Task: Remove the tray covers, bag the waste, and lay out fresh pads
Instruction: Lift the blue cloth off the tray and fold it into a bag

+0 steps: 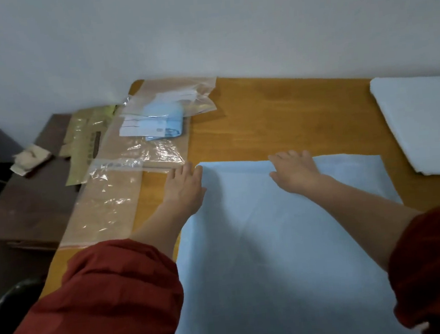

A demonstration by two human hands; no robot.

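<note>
A blue pad [287, 254] lay spread on a wooden surface [288, 113], its long axis running from your body toward the wall and its far edge parallel to that wall. Both of your hands were open and flat, fingers straight, gripping nothing. Your left hand [184, 187] pressed on the pad's far-left corner, its fingertips reaching just past the edge onto bare wood. Your right hand [295, 172] rested on the pad's far edge, near the middle of it, fingers pointing at the wall.

The pad looked laid out and in need of smoothing. The far-right corner lay well apart from either hand, and your right hand was the nearer one, so a sweep along the far edge would likely fall to it.

Beyond the pad's far edge there was open wood up to the wall. Right of the pad, a strip of wood separated it from a pale folded sheet [422, 122]. Just left of the far-left corner sat a clear plastic bag [156, 124] holding blue and white waste, close enough for your left hand to catch it.
</note>
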